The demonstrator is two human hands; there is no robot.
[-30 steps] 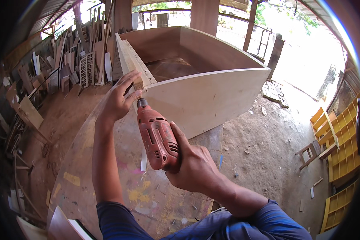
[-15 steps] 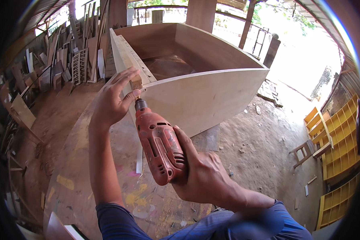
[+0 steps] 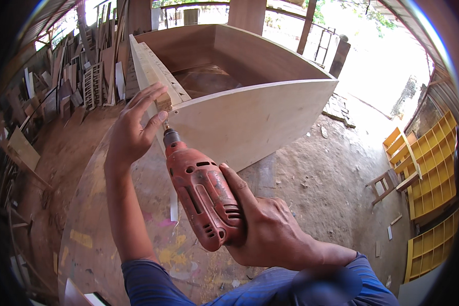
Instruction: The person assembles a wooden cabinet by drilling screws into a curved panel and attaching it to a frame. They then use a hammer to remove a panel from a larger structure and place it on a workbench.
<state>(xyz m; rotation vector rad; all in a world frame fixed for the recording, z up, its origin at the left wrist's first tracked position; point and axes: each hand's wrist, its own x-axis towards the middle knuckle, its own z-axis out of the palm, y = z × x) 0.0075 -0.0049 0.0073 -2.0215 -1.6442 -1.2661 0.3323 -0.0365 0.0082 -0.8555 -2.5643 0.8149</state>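
Observation:
My right hand (image 3: 268, 222) grips a worn red power drill (image 3: 204, 191), index finger along its side. The drill points away and to the left, its bit (image 3: 166, 124) at the near left corner of a large open wooden box (image 3: 255, 120). My left hand (image 3: 130, 125) rests at that corner with fingers stretched out, their tips against the end of a light wooden batten (image 3: 164, 102). Its thumb sits just beside the bit's tip. Whether the bit touches the wood cannot be made out. A small dark hole or screw shows near the panel's top edge.
The box stands on a paint-stained work table (image 3: 153, 250). Boards and offcuts (image 3: 61, 76) lean in a stack at the far left. Yellow slatted shelving (image 3: 433, 163) and a small wooden stool (image 3: 384, 186) are on the right, on a dirt floor (image 3: 331, 188) with scraps.
The drill and my right hand have shifted slightly nearer, and its tip has drawn back a little from the corner, showing more of the bit. The view has moved slightly.

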